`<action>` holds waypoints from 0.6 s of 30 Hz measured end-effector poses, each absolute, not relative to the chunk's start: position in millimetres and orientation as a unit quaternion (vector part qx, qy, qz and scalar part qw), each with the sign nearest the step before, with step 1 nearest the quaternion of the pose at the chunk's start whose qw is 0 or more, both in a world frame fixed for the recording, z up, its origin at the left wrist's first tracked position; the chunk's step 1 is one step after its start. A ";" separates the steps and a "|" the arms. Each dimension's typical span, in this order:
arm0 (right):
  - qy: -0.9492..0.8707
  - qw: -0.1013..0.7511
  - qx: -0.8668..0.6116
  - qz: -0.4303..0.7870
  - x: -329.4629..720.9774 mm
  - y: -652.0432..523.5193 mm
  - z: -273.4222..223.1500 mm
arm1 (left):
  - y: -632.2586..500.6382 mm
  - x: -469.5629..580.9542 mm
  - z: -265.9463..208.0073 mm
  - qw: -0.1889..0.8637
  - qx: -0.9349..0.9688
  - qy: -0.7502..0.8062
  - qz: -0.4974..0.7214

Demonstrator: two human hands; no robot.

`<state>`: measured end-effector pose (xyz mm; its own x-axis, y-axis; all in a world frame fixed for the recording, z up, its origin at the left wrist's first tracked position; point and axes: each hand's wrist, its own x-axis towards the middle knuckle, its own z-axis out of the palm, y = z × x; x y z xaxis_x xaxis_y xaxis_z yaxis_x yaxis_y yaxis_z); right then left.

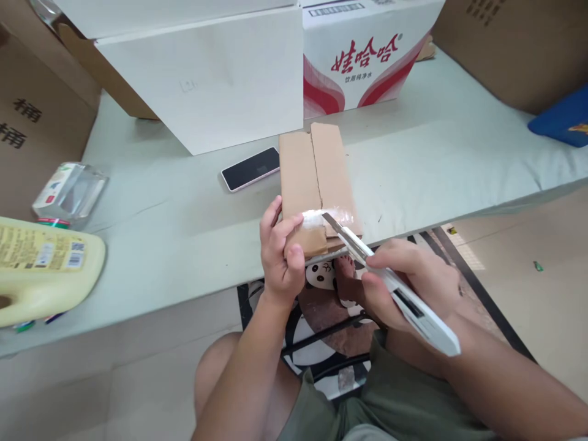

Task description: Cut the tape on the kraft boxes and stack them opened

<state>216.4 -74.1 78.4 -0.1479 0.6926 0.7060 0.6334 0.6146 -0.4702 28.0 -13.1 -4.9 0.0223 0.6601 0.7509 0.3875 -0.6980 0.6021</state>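
A small brown cardboard box (pixel 298 165) lies at the table's front edge, its near end reaching slightly past it. A strip of clear tape (pixel 342 215) crosses the box near that end, over the seam between its flaps. My left hand (pixel 282 251) grips the box's near left corner, fingers along the side and on top. In my right hand (pixel 408 282) is a white utility knife (pixel 399 288), closed in the fingers, with its blade out. The blade's tip is at the tape by the seam; whether it touches cannot be told.
Left of the box lies a phone (pixel 250 169) on the pale green table cover (pixel 184 245). White cartons (pixel 248 79) stand behind. A clear bottle (pixel 73 190) and a yellow jug (pixel 50 269) lie at the left. A blue container (pixel 563 119) is at the far right.
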 end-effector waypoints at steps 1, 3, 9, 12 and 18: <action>-0.763 0.481 -0.431 0.019 215.3 -74.6 81.2 | -14.1 31.6 -5.1 0.105 0.704 0.372 0.596; -0.772 0.474 -0.423 -0.001 214.2 -74.4 83.3 | -15.4 37.5 -5.9 0.093 0.699 0.370 0.605; -0.765 0.492 -0.415 -0.016 208.7 -71.2 73.9 | -18.6 48.4 -8.3 0.077 0.689 0.383 0.611; -0.771 0.475 -0.424 -0.023 206.4 -70.3 70.0 | -20.0 51.0 -8.0 0.075 0.689 0.382 0.611; -0.771 0.454 -0.445 -0.018 203.4 -71.6 72.8 | -19.8 50.1 -7.7 0.066 0.694 0.387 0.603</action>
<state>203.4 -71.6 72.8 -0.1904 0.6710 0.7166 0.7032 0.6026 -0.3773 50.1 -19.8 -7.7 -0.0271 0.6174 0.7861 0.4574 -0.6916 0.5590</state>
